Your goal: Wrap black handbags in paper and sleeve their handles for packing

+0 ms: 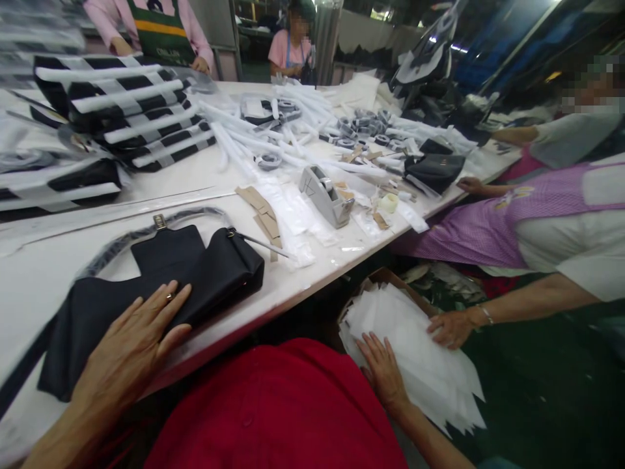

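A black handbag (200, 260) lies at the table's near edge, its flap raised and its handle covered in clear film. My left hand (141, 332) rests flat on the bag's front, fingers stretched out, a ring on one finger. Down to the right, below the tabletop, my right hand (383, 371) lies with extended fingers against a stack of thin white sheets (415, 345) in a cardboard box. A co-worker's hand (452, 327) touches the same stack from the right side.
Stacked black bags with white padding strips (137, 117) stand at the back left. A grey tape dispenser (326, 195), brown card pieces (261, 212) and white foam tubes (288, 143) cover the table's middle. Co-workers stand beyond and to the right, one in a purple apron (493, 215).
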{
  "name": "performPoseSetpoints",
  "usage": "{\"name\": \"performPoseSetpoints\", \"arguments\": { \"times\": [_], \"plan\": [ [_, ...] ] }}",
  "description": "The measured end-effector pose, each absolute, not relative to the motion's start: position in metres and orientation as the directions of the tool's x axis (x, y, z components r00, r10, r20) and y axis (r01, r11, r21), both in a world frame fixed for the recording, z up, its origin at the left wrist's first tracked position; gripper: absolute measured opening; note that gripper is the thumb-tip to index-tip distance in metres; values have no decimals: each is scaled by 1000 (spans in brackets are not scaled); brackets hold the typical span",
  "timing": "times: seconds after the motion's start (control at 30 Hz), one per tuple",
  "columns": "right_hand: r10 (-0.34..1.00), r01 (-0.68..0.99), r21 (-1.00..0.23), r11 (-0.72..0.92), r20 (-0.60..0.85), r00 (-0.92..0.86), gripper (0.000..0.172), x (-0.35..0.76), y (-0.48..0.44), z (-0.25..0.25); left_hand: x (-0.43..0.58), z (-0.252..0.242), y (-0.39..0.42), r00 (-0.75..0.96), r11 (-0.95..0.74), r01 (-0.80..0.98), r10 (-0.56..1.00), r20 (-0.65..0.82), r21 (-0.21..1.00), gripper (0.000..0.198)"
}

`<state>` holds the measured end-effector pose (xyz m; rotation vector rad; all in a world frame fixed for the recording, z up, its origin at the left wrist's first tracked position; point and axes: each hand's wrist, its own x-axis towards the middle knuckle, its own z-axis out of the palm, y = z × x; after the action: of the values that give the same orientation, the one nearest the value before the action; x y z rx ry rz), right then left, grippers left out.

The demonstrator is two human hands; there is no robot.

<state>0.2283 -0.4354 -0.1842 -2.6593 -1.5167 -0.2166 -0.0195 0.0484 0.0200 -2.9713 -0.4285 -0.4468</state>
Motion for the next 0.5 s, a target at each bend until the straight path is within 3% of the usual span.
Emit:
{"name": "performPoseSetpoints", "arguments": {
  "times": [0.23, 0.5],
  "plan": [
    [879, 894, -43, -446, 167, 446, 57, 222, -428, -193, -19, 19, 49, 916, -952, 293, 253, 311, -89, 59],
    [839, 856, -77, -512, 171, 517, 51, 228, -436, -188, -19, 20, 48, 918, -957, 282, 250, 307, -64, 60]
  ]
}}
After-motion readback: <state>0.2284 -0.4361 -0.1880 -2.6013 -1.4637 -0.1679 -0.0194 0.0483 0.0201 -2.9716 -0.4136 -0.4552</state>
